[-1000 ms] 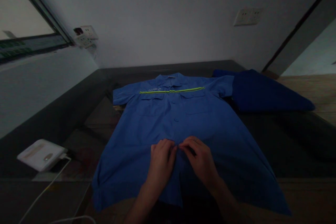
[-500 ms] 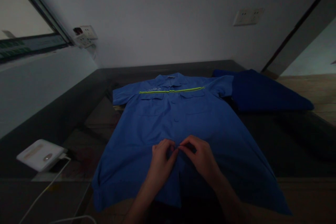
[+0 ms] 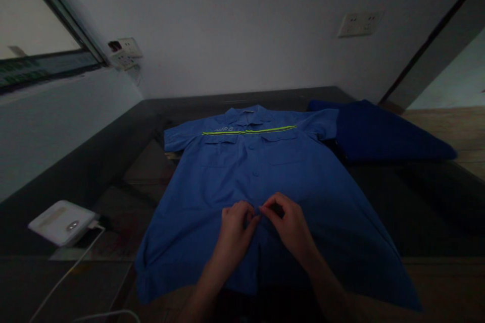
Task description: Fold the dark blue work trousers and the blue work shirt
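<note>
A blue short-sleeved work shirt (image 3: 223, 181) lies front side up, collar at the far end, with a yellow-green stripe across the chest. Its front placket shows buttons (image 3: 255, 174) down the middle. My left hand (image 3: 238, 224) is closed in a pinch on the placket's lower part. Right beside it, my right hand (image 3: 287, 222) pinches at the same spot, thumb and forefinger together. The fingertips of both hands nearly meet. Whatever small piece lies between them, a button or the cloth edge, is too dark to make out.
Dark blue folded cloth (image 3: 390, 133) lies at the right, touching a sleeve. On the left sits a white box-shaped device (image 3: 62, 222) with a white cable (image 3: 68, 270). Sockets (image 3: 359, 24) are on the wall behind the dark table (image 3: 144, 161).
Both hands stay at the same place on the placket. The right fingertips have shifted slightly, with a small gap from the left ones. The view has moved a little.
</note>
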`<action>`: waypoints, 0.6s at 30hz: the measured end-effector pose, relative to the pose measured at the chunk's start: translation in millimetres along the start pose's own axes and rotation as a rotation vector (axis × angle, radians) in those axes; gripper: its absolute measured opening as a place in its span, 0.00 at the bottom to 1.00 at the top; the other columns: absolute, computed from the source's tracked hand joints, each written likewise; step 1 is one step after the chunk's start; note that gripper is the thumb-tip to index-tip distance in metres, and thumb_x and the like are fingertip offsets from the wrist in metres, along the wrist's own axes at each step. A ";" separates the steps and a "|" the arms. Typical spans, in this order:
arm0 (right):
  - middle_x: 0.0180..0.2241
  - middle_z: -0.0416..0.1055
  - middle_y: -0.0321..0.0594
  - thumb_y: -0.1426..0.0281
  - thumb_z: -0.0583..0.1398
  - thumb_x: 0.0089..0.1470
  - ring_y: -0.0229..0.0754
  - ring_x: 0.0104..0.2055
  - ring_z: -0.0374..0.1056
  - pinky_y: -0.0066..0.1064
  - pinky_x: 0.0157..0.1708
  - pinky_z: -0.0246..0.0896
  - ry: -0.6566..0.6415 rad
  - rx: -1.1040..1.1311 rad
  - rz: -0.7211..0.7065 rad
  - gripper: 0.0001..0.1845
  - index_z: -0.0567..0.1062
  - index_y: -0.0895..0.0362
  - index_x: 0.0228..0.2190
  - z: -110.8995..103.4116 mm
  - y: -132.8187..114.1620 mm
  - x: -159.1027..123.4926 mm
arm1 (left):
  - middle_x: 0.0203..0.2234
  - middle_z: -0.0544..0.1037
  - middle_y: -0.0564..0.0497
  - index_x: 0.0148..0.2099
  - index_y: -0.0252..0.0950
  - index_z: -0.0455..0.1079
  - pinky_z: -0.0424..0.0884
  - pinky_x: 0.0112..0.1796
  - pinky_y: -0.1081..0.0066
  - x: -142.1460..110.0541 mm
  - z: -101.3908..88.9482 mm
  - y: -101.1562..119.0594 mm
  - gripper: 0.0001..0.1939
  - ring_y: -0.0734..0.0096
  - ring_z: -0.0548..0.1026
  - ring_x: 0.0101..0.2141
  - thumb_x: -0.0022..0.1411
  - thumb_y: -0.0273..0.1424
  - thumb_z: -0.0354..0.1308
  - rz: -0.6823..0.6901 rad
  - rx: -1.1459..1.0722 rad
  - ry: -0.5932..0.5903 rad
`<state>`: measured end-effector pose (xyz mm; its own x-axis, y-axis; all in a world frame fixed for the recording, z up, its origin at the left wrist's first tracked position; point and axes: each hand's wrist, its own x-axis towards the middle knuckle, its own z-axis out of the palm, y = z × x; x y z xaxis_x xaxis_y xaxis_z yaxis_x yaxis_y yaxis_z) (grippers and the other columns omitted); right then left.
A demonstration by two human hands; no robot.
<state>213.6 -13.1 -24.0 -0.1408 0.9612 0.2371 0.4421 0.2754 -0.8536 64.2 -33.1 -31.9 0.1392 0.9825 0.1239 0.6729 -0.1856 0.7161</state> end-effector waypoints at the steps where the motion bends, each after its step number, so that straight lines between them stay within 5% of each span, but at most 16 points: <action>1: 0.24 0.70 0.34 0.73 0.60 0.52 0.37 0.27 0.67 0.28 0.29 0.60 -0.003 0.001 0.004 0.07 0.71 0.57 0.23 -0.2 0.5 0.5 | 0.25 0.70 0.55 0.31 0.36 0.63 0.58 0.36 0.68 0.0 0.8 -0.3 0.05 0.70 0.68 0.31 0.60 0.28 0.51 -0.001 0.015 0.002; 18: 0.28 0.72 0.37 0.73 0.55 0.55 0.39 0.31 0.68 0.30 0.32 0.63 0.014 -0.036 -0.069 0.05 0.72 0.55 0.30 0.4 4.8 -1.1 | 0.27 0.74 0.52 0.35 0.37 0.68 0.62 0.38 0.66 -0.5 -1.1 2.9 0.09 0.66 0.70 0.32 0.62 0.34 0.49 -0.043 -0.013 0.050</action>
<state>215.5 -12.8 -28.6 -0.1600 0.9401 0.3011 0.4638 0.3409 -0.8177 65.3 -34.1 -29.1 0.0737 0.9892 0.1268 0.6678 -0.1433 0.7304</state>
